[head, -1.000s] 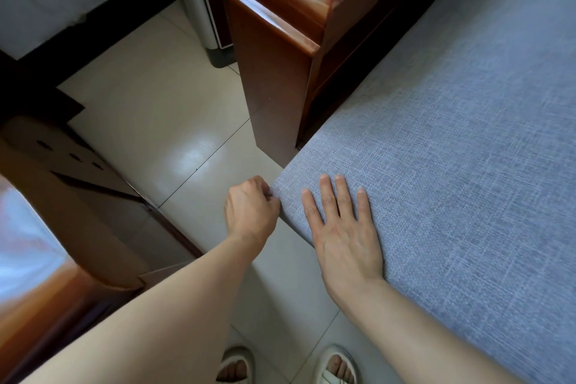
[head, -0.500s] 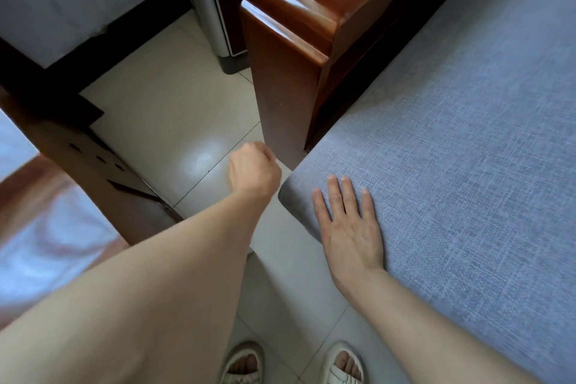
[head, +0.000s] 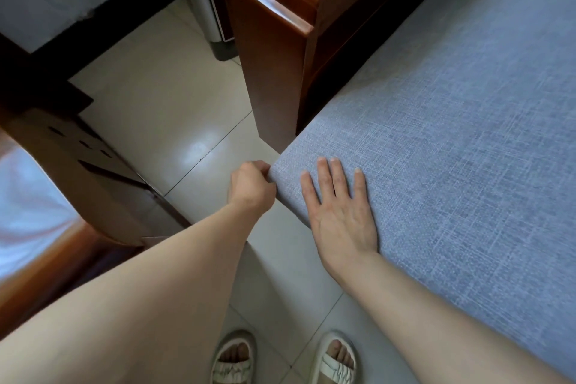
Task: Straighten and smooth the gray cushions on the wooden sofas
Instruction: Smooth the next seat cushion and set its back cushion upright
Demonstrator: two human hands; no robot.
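Two hands at the gray cushion (head: pixel 452 121) corner: left hand (head: pixel 251 187) pinching its edge, right hand (head: pixel 339 206) flat on top, cushion extending rightward.

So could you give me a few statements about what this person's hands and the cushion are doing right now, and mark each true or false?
1. The right hand lies flat on the gray cushion. True.
2. The left hand hangs well away from the cushion. False: its curled fingers are at the cushion's corner; whether they grip the fabric is hidden.
3. The person is barefoot. False: they wear pale sandals.
4. A wooden armrest stands beside the cushion. True.
5. The floor is carpeted. False: it is glossy tile.
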